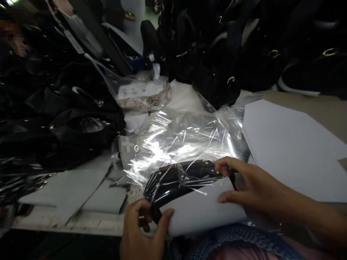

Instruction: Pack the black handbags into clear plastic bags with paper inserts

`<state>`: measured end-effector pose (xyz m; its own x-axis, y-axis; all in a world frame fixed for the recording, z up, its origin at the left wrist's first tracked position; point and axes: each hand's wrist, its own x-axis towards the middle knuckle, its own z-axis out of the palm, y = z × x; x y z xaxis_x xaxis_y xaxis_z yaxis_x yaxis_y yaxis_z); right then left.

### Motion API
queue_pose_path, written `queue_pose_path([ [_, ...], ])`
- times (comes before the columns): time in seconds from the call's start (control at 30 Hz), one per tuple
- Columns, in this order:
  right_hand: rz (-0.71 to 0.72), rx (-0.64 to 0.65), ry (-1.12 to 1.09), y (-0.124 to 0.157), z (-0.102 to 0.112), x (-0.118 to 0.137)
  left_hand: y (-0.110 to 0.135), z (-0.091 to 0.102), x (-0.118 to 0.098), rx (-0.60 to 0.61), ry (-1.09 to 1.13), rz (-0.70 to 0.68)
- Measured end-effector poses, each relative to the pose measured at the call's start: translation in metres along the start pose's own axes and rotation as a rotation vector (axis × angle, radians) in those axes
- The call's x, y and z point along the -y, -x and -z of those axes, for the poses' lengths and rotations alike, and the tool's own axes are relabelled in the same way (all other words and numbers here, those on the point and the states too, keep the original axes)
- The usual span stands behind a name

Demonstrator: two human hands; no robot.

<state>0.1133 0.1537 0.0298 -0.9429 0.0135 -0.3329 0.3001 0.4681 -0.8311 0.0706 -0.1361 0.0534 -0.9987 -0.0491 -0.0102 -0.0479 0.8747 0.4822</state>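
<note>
A black bag [173, 184] with small gold studs lies near the table's front edge, with clear plastic film [187, 141] over its upper part and stretching behind it. In front of its lower part is a white sheet [200, 211]. My left hand [146, 224] is closed around the bag's left corner, its thumb at the sheet's edge. At the right end, my right hand [241, 180] grips the bag and sheet, thumb on the paper and fingers curled over the bag's top corner. Where the right fingertips go behind is hidden.
Black bags with gold rings [230, 79] are piled along the back and on the left [78, 126]. White paper sheets [292, 151] are stacked at right. A clear packet of brownish pieces [146, 97] stands behind the film. Grey-white sheets [67, 187] lie at left.
</note>
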Motion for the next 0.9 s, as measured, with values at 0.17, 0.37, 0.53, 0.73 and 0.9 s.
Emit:
queue_pose_path([
  [0.17, 0.141, 0.043, 0.069, 0.0, 0.018, -0.007, -0.009, -0.001, 0.015, 0.032, 0.001, -0.092],
  [0.37, 0.233, -0.065, -0.074, 0.002, 0.016, -0.009, -0.011, -0.007, 0.023, -0.018, 0.032, -0.152],
  [0.53, 0.352, -0.311, -0.151, 0.009, -0.009, -0.01, -0.013, -0.014, 0.023, -0.054, 0.084, -0.171],
  [0.73, 0.37, -0.396, -0.146, 0.002, -0.013, -0.011, -0.017, -0.019, 0.021, -0.026, 0.127, -0.183],
  [0.9, 0.232, -0.191, -0.172, -0.008, -0.002, -0.004, -0.023, -0.014, 0.014, 0.035, 0.122, -0.208],
])
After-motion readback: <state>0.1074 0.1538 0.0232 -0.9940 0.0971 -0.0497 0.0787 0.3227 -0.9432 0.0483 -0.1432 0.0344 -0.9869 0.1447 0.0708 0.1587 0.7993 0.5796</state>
